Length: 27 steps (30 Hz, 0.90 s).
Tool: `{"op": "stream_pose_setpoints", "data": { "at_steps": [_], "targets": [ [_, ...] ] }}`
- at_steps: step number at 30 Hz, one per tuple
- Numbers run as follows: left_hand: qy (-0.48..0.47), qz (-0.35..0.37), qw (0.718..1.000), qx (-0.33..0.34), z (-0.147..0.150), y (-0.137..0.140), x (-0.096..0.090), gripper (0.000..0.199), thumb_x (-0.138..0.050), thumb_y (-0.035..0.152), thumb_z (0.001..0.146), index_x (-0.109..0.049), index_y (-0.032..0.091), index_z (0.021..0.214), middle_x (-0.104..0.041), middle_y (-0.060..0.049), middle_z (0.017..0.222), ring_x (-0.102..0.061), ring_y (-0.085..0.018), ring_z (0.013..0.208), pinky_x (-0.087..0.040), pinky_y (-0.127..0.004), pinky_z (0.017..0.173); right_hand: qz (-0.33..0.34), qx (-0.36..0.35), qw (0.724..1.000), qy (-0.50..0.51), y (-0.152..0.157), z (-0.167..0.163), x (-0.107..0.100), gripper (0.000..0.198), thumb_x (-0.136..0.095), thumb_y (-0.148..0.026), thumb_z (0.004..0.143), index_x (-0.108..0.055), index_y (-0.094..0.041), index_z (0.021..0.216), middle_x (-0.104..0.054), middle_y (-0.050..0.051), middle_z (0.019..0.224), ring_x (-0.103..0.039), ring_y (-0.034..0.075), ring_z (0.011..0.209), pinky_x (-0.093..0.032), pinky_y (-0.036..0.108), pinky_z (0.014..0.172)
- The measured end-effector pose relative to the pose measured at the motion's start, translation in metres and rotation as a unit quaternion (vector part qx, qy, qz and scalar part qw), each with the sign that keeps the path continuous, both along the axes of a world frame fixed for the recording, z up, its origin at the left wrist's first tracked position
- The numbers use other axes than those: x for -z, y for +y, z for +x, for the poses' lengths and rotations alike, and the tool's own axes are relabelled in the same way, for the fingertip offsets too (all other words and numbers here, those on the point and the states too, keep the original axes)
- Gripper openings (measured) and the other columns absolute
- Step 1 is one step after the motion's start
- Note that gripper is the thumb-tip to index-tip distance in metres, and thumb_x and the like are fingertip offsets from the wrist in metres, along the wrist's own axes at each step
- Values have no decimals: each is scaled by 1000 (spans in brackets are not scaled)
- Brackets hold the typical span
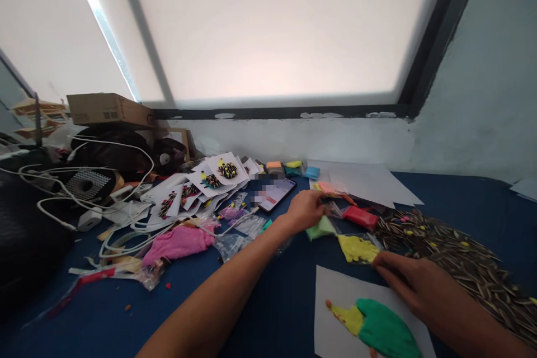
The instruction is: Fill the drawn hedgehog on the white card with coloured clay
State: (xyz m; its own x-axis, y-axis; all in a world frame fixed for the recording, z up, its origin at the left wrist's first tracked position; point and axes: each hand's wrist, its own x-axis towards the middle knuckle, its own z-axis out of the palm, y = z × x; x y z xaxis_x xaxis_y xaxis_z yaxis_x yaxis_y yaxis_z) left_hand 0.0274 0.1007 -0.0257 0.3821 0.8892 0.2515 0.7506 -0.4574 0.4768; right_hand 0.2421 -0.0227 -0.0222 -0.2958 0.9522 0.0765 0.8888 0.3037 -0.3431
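Note:
My left hand (304, 211) reaches over several small bags of modelling clay, its fingers curled closed. They are at the edge of an orange and yellow clay packet (329, 189), just above a light green clay packet (321, 228); what they grip is hidden. With thumb and fingers pinched together, my right hand (409, 279) is at the lower right edge of a yellow clay packet (356, 248). A red clay packet (359, 217) lies just behind it. Below sits a white sheet (329, 324) bearing a green and yellow clay shape (384, 327) with small orange-brown bits.
Sunflower seeds (457, 257) are heaped at the right. Behind are blank paper sheets (364, 179) and a phone (277, 194). On the left lie decorated cards (222, 173), a pink cloth-like piece (180, 243), white cables (113, 235) and a cardboard box (109, 109).

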Motion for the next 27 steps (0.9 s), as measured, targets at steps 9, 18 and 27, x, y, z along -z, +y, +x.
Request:
{"op": "stream_pose_setpoints", "data": {
  "at_steps": [9, 18, 27],
  "targets": [
    [2, -42, 999, 10, -1, 0, -9, 24, -72, 33, 76, -71, 16, 93, -72, -6, 89, -66, -21, 82, -49, -25, 71, -44, -6, 999, -8, -4, -4, -6, 30, -36, -36, 92, -64, -26, 86, -73, 3, 74, -69, 21, 68, -45, 29, 58],
    [-15, -18, 1000, 3, 6, 0, -2, 16, -62, 14, 78, -72, 15, 92, -70, -7, 96, -65, -21, 89, -50, -27, 80, -45, -9, 999, -7, -5, -6, -6, 28, -37, -34, 92, -63, -25, 85, -71, 3, 73, -67, 20, 66, -41, 28, 57],
    [-75, 32, 996, -36, -4, 13, -10, 38, -45, 4, 86, -64, 14, 118, -67, -9, 117, -62, -20, 109, -47, -31, 97, -20, 4, 999, -28, -7, -4, 0, 29, -36, -34, 92, -64, -26, 86, -69, 4, 70, -67, 21, 64, -41, 28, 57]
  ]
}}
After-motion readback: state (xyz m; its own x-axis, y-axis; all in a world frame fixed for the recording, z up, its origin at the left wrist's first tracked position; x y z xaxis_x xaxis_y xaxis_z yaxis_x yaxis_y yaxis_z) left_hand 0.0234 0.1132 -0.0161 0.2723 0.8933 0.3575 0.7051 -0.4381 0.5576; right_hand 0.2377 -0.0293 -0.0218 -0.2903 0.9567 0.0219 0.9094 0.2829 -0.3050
